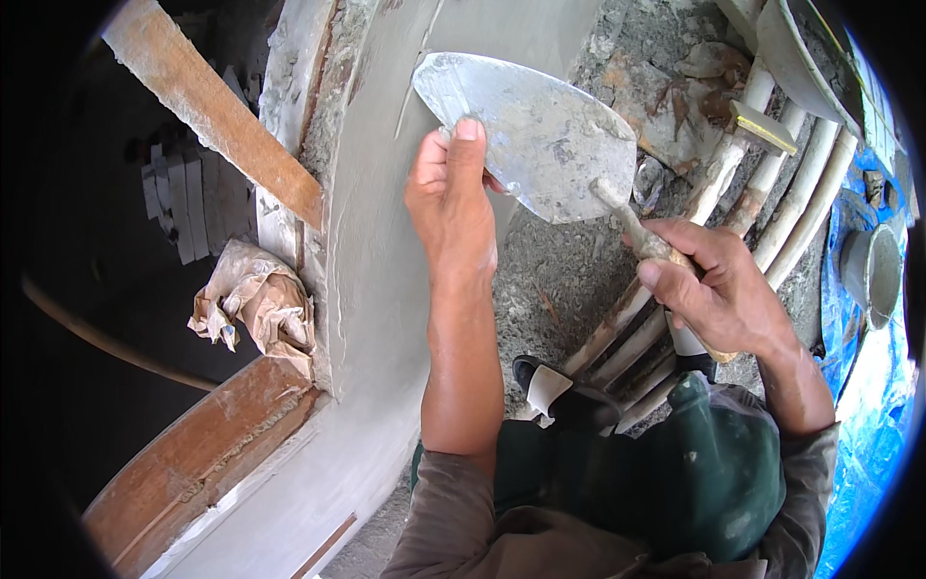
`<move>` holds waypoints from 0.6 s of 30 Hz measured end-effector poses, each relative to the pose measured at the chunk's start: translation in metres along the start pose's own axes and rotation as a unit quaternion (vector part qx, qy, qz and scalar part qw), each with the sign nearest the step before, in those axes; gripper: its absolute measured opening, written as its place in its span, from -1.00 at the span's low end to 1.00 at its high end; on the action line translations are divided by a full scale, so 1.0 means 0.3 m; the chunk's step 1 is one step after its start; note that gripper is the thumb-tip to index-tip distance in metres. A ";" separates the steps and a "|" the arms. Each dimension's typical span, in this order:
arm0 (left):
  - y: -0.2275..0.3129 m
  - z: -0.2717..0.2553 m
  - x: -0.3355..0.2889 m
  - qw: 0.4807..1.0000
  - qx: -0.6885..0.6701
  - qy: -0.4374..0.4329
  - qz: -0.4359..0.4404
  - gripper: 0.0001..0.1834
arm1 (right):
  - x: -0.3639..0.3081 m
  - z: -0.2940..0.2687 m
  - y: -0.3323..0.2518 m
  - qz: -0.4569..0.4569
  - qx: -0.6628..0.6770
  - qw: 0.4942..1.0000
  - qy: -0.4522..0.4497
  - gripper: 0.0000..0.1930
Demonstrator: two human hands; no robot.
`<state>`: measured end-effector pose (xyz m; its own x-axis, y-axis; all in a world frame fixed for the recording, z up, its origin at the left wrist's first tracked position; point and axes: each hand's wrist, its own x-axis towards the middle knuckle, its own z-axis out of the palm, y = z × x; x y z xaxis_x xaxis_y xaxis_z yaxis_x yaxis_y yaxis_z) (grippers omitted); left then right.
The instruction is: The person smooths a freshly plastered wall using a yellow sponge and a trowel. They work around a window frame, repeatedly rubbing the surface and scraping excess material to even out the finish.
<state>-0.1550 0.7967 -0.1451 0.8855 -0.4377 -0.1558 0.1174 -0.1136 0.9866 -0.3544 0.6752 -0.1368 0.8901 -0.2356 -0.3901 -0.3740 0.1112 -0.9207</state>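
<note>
A broad metal trowel (555,135), smeared with grey mortar, is held up between my hands in front of a smooth plastered wall (376,222). My right hand (714,285) wraps round its wooden handle (651,241). At the other end, my left hand (453,193) pinches the blade's edge near the tip, with the thumb on the upper face and the other fingers partly hidden beneath. The blade lies tilted, its tip toward the wall and its handle toward my right.
Several wooden poles (719,174) run below on rough, rubble-strewn ground. A basin (801,63), a small block-shaped tool (762,127), a bucket (873,275) and blue sheeting (873,473) are on the right. Wooden boards (217,111) and crumpled paper (260,299) border a dark opening on the left.
</note>
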 end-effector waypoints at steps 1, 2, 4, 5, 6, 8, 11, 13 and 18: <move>0.000 -0.003 -0.004 1.000 0.001 0.000 -0.001 -0.71 | -0.002 0.003 0.000 0.000 0.001 1.000 -0.001 -0.56; -0.001 -0.007 -0.006 1.000 0.003 0.003 -0.002 -0.71 | -0.004 0.005 -0.001 -0.001 0.001 1.000 -0.001 -0.56; -0.007 -0.017 -0.011 1.000 0.007 0.007 -0.002 -0.71 | -0.008 0.008 -0.006 0.006 0.009 1.000 -0.006 -0.56; -0.006 -0.019 -0.015 1.000 0.004 0.005 -0.003 -0.71 | -0.010 0.009 -0.008 0.010 0.013 1.000 -0.009 -0.56; -0.005 -0.022 -0.020 1.000 0.001 0.004 -0.004 -0.71 | -0.011 0.010 -0.009 0.012 0.011 1.000 -0.013 -0.56; -0.006 -0.031 -0.027 1.000 0.001 0.003 -0.003 -0.70 | -0.013 0.012 -0.010 0.015 0.007 1.000 -0.020 -0.55; -0.009 -0.046 -0.037 1.000 0.005 0.006 0.002 -0.70 | -0.015 0.025 -0.002 -0.002 0.006 1.000 -0.018 -0.56; -0.008 -0.049 -0.044 1.000 0.006 0.008 0.004 -0.70 | -0.016 0.042 0.021 -0.025 0.007 1.000 -0.008 -0.59; -0.007 -0.066 -0.059 1.000 0.003 0.012 -0.003 -0.70 | -0.024 0.057 0.027 -0.014 0.006 1.000 -0.015 -0.60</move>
<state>-0.1619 0.8222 -0.1435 0.8953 -0.4154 -0.1612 0.1212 -0.1211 0.9852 -0.3594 0.6942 -0.1411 0.9076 -0.2089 -0.3641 -0.3467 0.1158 -0.9308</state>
